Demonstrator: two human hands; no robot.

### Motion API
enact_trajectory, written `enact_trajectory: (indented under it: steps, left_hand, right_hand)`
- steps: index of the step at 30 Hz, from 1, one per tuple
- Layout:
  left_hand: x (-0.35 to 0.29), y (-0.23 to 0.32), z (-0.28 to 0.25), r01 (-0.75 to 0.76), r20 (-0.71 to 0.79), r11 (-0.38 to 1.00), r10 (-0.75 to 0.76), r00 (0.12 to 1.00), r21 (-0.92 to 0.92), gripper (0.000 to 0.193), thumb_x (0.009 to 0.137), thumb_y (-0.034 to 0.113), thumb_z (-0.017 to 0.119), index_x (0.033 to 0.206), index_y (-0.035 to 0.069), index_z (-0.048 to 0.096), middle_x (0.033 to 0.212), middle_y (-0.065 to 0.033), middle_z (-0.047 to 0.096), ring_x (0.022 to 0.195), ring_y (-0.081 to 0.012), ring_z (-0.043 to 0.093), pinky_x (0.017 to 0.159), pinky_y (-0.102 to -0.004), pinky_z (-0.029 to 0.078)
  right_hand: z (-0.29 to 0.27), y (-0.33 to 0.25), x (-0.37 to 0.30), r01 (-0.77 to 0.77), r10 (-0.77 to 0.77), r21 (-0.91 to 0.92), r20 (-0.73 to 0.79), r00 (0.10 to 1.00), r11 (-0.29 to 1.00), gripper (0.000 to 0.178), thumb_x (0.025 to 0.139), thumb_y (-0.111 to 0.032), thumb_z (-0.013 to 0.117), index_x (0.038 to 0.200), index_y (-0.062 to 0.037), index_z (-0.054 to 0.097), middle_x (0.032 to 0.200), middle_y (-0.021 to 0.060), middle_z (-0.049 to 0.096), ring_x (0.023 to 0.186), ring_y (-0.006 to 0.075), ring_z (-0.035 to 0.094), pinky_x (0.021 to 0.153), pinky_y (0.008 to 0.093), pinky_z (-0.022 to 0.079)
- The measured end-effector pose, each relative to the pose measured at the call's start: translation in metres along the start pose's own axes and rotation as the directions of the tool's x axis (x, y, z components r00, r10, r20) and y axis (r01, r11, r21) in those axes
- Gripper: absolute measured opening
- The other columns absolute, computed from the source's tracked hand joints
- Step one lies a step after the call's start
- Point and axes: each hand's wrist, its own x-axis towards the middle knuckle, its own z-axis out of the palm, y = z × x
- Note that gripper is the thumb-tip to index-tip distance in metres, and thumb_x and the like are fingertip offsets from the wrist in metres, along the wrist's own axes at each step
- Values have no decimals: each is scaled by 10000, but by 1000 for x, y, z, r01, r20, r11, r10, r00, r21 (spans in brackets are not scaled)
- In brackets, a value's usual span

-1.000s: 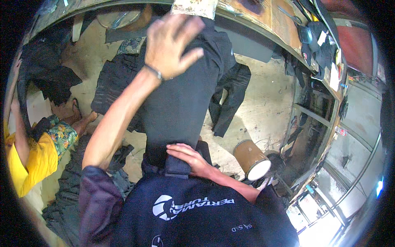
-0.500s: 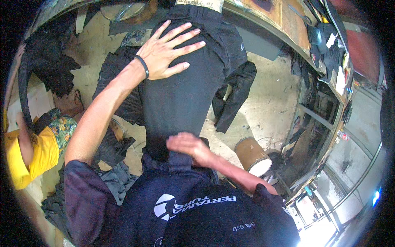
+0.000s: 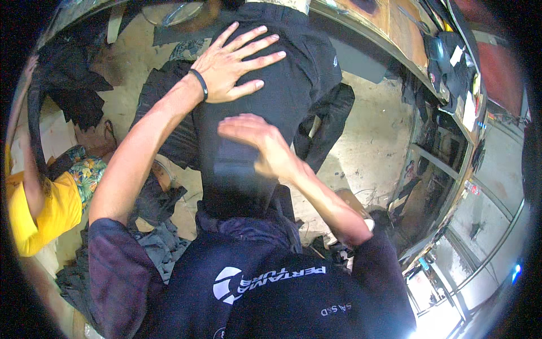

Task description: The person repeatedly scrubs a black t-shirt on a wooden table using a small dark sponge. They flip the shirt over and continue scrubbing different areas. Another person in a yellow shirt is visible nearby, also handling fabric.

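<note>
A pair of black trousers (image 3: 282,99) is stretched lengthwise in front of me, its waist end far and its lower end close to my body. My left hand (image 3: 231,65), with a dark band at the wrist, lies flat on the upper part, fingers spread. Nearer to me, my right hand (image 3: 255,138) is over the dark cloth, its fingers extended side by side and slightly smeared by motion. Nothing shows in its grip, though its palm side is hidden. The cloth's near end runs up against my dark shirt.
More dark garments (image 3: 333,116) hang or lie beside the trousers. At left, a person in a yellow top (image 3: 51,209) sits near hanging black cloth (image 3: 73,79). A dark cloth heap (image 3: 152,243) lies at my left. A wooden table (image 3: 384,28) stands far right, and a drum-shaped container (image 3: 353,200) is partly behind my right forearm.
My right hand has moved away from my body, up along the trousers toward my left hand. My left hand stays spread on the cloth in nearly the same place.
</note>
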Motion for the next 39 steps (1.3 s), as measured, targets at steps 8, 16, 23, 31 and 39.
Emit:
enact_trajectory:
  steps: [8,16,23,31,39]
  left_hand:
    - [43,24,7,-6,43,1000,6,999,-2,712,1064,613,506,1703,350,333,1783,-47,301,1659,-306,234,1321,-695,88]
    - [89,22,25,-140,-14,990,140,990,0,712,1064,615,495,1703,349,328,1774,-60,317,1664,-295,219,1320,-697,103]
    - [83,22,31,-126,-13,991,126,992,-50,725,1045,623,530,1689,335,361,1770,-48,332,1661,-283,231,1318,-703,108]
    - [89,14,32,-131,-60,991,130,990,-14,709,1050,623,513,1683,334,374,1763,-53,345,1659,-281,240,1317,-697,129]
    - [82,25,29,-107,-68,994,107,992,1,674,1057,557,558,1667,315,406,1760,-58,348,1651,-282,263,1330,-666,143]
  right_hand:
    - [15,-3,-55,-173,144,288,122,982,942,764,706,-96,810,1458,-89,676,1539,136,638,1475,321,558,1284,511,364]
    - [-39,22,5,-73,64,-40,-185,981,997,739,707,-100,795,1437,-73,684,1506,140,663,1478,315,560,1270,526,371]
    - [8,1,-36,-132,136,133,-22,991,982,760,676,-78,812,1427,-70,696,1512,154,655,1471,311,562,1287,487,363]
    - [-3,-9,-5,-224,166,239,243,956,945,672,709,-121,824,1372,-68,731,1471,141,687,1423,308,610,1253,506,401]
    - [38,-23,-35,-236,208,232,140,968,944,720,741,-65,835,1442,-40,673,1510,143,657,1481,310,555,1275,517,364]
